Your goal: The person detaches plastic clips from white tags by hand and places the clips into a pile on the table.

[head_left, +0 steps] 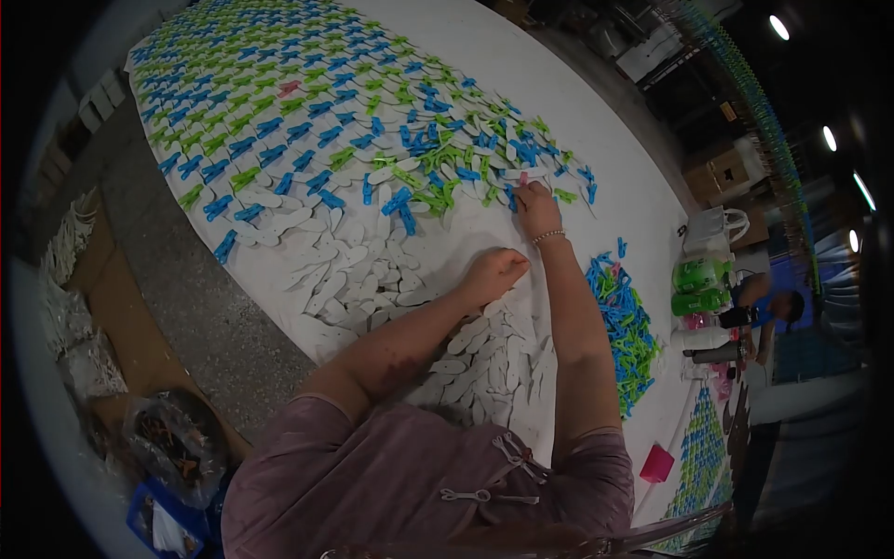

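My left hand [496, 275] is over the white pieces near the middle, its fingers pressed together; whatever is between them is too small to name. Farther forward, my right hand [537, 212] has its fingertips closed at a small pink clip [524, 178], beside a blue clip and a white piece. Loose white flat pieces [363, 279] lie heaped to the left of and below my left hand. Blue and green clips [433, 140] lie jumbled ahead of my hands. Beyond them, rows of white pieces with blue and green clips [270, 84] cover the far left.
A pile of blue and green clips [619, 326] sits right of my right arm on the white table [559, 84]. At the right are a pink box [657, 463], green bottles [698, 287] and another person [768, 312]. A blue crate [168, 522] stands at lower left.
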Demonstrator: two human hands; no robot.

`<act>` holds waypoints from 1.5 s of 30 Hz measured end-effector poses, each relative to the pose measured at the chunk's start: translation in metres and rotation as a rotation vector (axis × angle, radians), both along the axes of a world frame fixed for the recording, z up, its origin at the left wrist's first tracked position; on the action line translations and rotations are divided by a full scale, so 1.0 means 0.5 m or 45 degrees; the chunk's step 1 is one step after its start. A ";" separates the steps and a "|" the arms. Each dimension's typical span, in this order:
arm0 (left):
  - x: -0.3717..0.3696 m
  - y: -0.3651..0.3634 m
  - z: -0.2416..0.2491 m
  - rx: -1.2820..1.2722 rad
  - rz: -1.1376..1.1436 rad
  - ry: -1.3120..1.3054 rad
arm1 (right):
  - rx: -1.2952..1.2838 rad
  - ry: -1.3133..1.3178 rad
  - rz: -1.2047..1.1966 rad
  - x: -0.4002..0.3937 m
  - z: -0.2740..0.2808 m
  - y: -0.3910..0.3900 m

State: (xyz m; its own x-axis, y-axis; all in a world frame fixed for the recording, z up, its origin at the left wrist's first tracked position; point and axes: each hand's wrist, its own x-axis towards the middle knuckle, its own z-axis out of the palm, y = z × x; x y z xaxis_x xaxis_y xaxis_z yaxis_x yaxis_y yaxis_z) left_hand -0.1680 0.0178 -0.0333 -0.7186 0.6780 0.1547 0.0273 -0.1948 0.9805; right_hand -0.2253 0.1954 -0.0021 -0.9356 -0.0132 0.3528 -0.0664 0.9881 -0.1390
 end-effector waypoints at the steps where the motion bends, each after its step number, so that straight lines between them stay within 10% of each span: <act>1: 0.000 0.002 -0.002 0.002 -0.006 -0.001 | 0.002 -0.001 -0.006 0.011 0.002 0.005; 4: -0.008 0.016 -0.027 0.063 0.086 -0.041 | -0.151 0.266 0.022 0.070 0.022 -0.002; 9: -0.015 0.009 0.005 0.228 0.286 -0.600 | -1.851 0.095 -0.354 0.189 0.064 -0.049; 22: -0.012 -0.016 0.022 0.166 0.098 -0.214 | -2.686 0.178 -0.003 0.263 0.046 -0.190; 25: -0.006 -0.004 0.017 0.248 0.079 -0.446 | -2.209 0.145 -0.021 0.270 0.014 -0.182; 28: -0.016 0.006 0.004 0.246 0.341 -0.164 | -2.356 0.500 -0.129 0.268 -0.004 -0.150; 33: -0.032 -0.010 0.007 0.320 0.441 -0.787 | -2.250 0.580 -0.184 0.312 0.011 -0.092; 34: -0.030 -0.012 0.009 0.317 0.436 -0.788 | -1.751 0.292 -0.373 0.317 0.007 -0.092; 38: -0.021 -0.008 0.002 -0.155 0.433 -0.173 | -0.600 -0.103 -0.398 0.321 0.051 -0.192; 45: -0.013 -0.006 0.007 -0.246 0.417 0.375 | -0.635 0.265 -0.245 0.315 0.042 -0.189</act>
State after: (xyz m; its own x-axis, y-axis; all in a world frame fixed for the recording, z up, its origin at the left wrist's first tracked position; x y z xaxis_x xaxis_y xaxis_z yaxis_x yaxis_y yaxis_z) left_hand -0.1744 0.0149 -0.0297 -0.8437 0.4594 0.2775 0.3392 0.0557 0.9391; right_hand -0.0680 0.1007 0.0188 -0.8148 0.3660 0.4496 0.0327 0.8033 -0.5947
